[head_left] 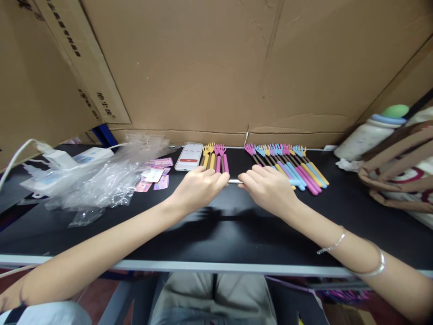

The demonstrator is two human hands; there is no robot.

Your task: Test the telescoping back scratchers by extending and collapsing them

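Observation:
My left hand (pixel 202 186) and my right hand (pixel 267 187) are both closed, facing each other above the black table. Between them runs a short stretch of thin silver rod (pixel 235 181). It looks like the shaft of a back scratcher; both its ends are hidden inside my fists. Behind my left hand lie a few yellow and pink back scratchers (pixel 222 158) with small claw-shaped heads. A larger row of pink, blue, yellow and purple back scratchers (pixel 304 174) lies behind and to the right of my right hand, which partly covers it.
A white phone (pixel 188 157) lies behind my left hand, near several printed cards (pixel 162 182). Clear plastic bags (pixel 101 180) and a white power strip (pixel 67 169) fill the left. On the right are a bottle (pixel 368 135) and a brown-handled bag (pixel 399 167). Cardboard (pixel 216 67) walls the back.

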